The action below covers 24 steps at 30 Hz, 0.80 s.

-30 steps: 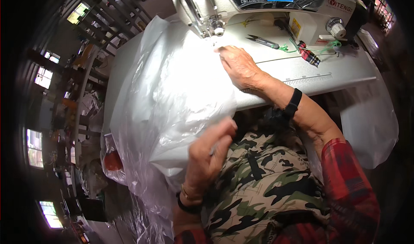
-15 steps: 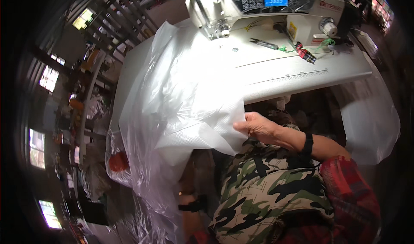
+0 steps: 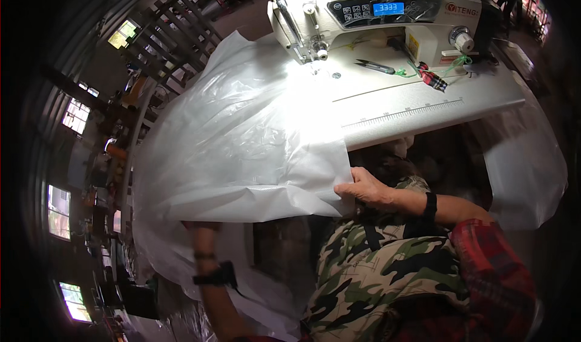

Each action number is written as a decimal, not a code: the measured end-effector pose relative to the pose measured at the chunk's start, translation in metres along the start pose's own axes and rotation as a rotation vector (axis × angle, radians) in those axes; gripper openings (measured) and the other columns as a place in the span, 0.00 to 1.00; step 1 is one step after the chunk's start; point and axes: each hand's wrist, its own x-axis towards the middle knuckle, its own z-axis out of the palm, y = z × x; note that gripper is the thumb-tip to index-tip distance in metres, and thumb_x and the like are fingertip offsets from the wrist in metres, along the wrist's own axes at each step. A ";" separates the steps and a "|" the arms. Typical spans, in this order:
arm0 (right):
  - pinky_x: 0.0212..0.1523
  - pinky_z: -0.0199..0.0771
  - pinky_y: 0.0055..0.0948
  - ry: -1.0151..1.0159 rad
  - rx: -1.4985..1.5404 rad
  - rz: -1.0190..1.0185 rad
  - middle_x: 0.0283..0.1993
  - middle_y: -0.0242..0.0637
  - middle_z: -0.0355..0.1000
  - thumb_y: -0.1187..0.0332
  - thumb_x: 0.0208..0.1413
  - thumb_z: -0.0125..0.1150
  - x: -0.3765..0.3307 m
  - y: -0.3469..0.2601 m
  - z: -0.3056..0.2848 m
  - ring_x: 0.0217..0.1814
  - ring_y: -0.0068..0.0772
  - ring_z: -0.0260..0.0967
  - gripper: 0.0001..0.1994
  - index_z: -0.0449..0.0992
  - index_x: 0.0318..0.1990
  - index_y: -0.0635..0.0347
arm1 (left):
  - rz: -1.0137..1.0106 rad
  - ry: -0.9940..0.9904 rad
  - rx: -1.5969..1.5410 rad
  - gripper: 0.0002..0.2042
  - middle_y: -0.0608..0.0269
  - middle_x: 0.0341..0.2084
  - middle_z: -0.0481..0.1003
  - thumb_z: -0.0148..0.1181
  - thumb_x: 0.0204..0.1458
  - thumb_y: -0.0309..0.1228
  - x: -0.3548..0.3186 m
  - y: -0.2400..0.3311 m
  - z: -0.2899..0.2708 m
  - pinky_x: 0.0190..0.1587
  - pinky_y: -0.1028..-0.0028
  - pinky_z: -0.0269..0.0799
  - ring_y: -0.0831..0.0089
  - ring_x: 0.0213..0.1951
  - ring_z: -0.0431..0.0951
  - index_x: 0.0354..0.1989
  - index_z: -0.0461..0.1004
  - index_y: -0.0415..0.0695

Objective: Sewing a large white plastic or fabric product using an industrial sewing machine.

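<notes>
A large translucent white plastic sheet (image 3: 242,148) covers the left part of the sewing table and hangs over its front edge. My right hand (image 3: 366,188) pinches its right edge between thumb and fingers, just in front of the table. At the sheet's lower left, my left hand (image 3: 203,230) reaches up under the near edge; its fingers are hidden by the plastic. Behind the sheet's upper right stands a white sewing machine (image 3: 375,21) with a lit blue display. Its lamp shines brightly on the sheet and the tabletop near the needle.
On the table (image 3: 423,121) lie small thread snips (image 3: 375,67) and a red plaid cloth scrap (image 3: 433,81) with green thread. More clear plastic (image 3: 520,172) hangs at the right. Camouflage cloth (image 3: 387,269) covers my lap. Cluttered shelves stand at the left.
My left hand has moved up and left under the sheet. The sheet is spread wider and flatter to the left, its near edge straighter. My right hand keeps its pinch.
</notes>
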 end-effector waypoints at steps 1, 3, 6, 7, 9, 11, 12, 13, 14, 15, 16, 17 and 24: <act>0.38 0.68 0.23 -0.053 -0.008 -0.024 0.33 0.30 0.73 0.67 0.52 0.60 -0.001 0.000 0.000 0.36 0.19 0.66 0.13 0.77 0.41 0.69 | 0.157 0.040 -0.052 0.18 0.45 0.44 0.76 0.60 0.54 0.36 -0.018 0.040 -0.001 0.51 0.53 0.70 0.45 0.47 0.75 0.52 0.75 0.42; 0.39 0.68 0.23 -0.068 -0.052 0.060 0.34 0.31 0.73 0.66 0.53 0.61 -0.001 0.001 -0.001 0.36 0.20 0.67 0.14 0.77 0.42 0.69 | 0.333 -0.264 -0.372 0.17 0.47 0.39 0.77 0.67 0.48 0.32 -0.053 0.104 -0.028 0.41 0.60 0.75 0.55 0.39 0.79 0.46 0.75 0.38; 0.38 0.69 0.23 -0.039 0.000 0.106 0.35 0.34 0.75 0.63 0.54 0.64 -0.002 0.005 0.009 0.36 0.22 0.68 0.17 0.78 0.44 0.69 | 0.579 0.065 -0.496 0.19 0.52 0.41 0.78 0.69 0.46 0.34 -0.082 0.180 -0.078 0.43 0.59 0.75 0.57 0.41 0.80 0.45 0.76 0.39; 0.38 0.69 0.23 -0.048 0.002 0.088 0.35 0.34 0.75 0.63 0.54 0.64 -0.003 0.005 0.011 0.36 0.22 0.68 0.17 0.78 0.44 0.69 | 0.571 0.202 -0.507 0.19 0.53 0.42 0.78 0.70 0.45 0.33 -0.079 0.196 -0.089 0.48 0.58 0.73 0.59 0.44 0.80 0.46 0.76 0.40; 0.36 0.68 0.24 -0.097 0.047 0.084 0.33 0.33 0.74 0.63 0.54 0.64 -0.004 0.005 0.013 0.34 0.22 0.67 0.17 0.77 0.43 0.70 | 0.628 0.323 -0.381 0.17 0.55 0.40 0.78 0.67 0.46 0.31 -0.044 0.219 -0.091 0.51 0.57 0.70 0.61 0.44 0.79 0.44 0.75 0.41; 0.35 0.67 0.24 -0.120 -0.032 0.094 0.32 0.32 0.73 0.62 0.54 0.64 -0.007 0.002 0.006 0.33 0.21 0.65 0.16 0.77 0.41 0.70 | 0.637 0.409 -0.239 0.14 0.58 0.38 0.77 0.65 0.47 0.29 -0.030 0.223 -0.083 0.54 0.57 0.67 0.64 0.44 0.78 0.43 0.75 0.41; 0.34 0.66 0.24 -0.119 -0.124 0.139 0.30 0.30 0.72 0.62 0.55 0.64 -0.007 0.001 0.002 0.32 0.20 0.64 0.16 0.77 0.39 0.69 | 0.625 0.299 -0.111 0.11 0.59 0.35 0.75 0.62 0.47 0.28 -0.027 0.218 -0.077 0.55 0.58 0.64 0.64 0.42 0.76 0.40 0.73 0.42; 0.34 0.66 0.24 -0.157 -0.114 0.108 0.30 0.30 0.72 0.62 0.55 0.64 -0.008 0.000 -0.003 0.32 0.20 0.64 0.16 0.77 0.39 0.69 | 0.603 0.119 0.034 0.09 0.61 0.31 0.73 0.59 0.48 0.27 -0.026 0.212 -0.069 0.55 0.59 0.62 0.65 0.40 0.75 0.38 0.72 0.43; 0.33 0.64 0.24 -0.105 -0.109 0.128 0.29 0.29 0.70 0.61 0.55 0.64 -0.009 0.001 -0.004 0.31 0.20 0.63 0.15 0.77 0.37 0.67 | 0.656 0.236 0.033 0.06 0.61 0.26 0.68 0.56 0.47 0.27 -0.031 0.205 -0.060 0.48 0.66 0.65 0.66 0.35 0.73 0.34 0.71 0.43; 0.32 0.62 0.24 -0.084 -0.103 0.178 0.28 0.27 0.69 0.60 0.56 0.63 -0.011 0.004 -0.005 0.30 0.19 0.61 0.14 0.77 0.35 0.65 | 0.645 0.283 -0.004 0.06 0.61 0.26 0.68 0.56 0.47 0.27 -0.040 0.198 -0.051 0.48 0.66 0.65 0.66 0.35 0.73 0.34 0.71 0.43; 0.31 0.61 0.22 -0.109 -0.058 0.241 0.28 0.27 0.68 0.58 0.56 0.63 -0.008 0.005 -0.005 0.29 0.19 0.60 0.15 0.76 0.34 0.64 | 0.620 0.219 0.003 0.06 0.61 0.26 0.68 0.56 0.46 0.27 -0.052 0.190 -0.043 0.45 0.67 0.66 0.66 0.35 0.73 0.33 0.71 0.43; 0.31 0.61 0.22 -0.130 -0.032 0.194 0.28 0.27 0.68 0.58 0.56 0.63 -0.008 0.009 -0.003 0.29 0.19 0.60 0.15 0.76 0.34 0.64 | 0.595 0.177 0.021 0.05 0.61 0.26 0.68 0.56 0.46 0.27 -0.062 0.183 -0.035 0.42 0.69 0.66 0.66 0.35 0.73 0.32 0.71 0.43; 0.33 0.63 0.26 -0.118 -0.033 0.092 0.27 0.28 0.68 0.56 0.55 0.63 -0.007 0.024 -0.004 0.30 0.20 0.62 0.17 0.76 0.34 0.65 | 0.516 -0.092 -0.027 0.03 0.60 0.28 0.73 0.56 0.45 0.27 -0.105 0.183 0.021 0.35 0.63 0.71 0.61 0.36 0.76 0.28 0.70 0.43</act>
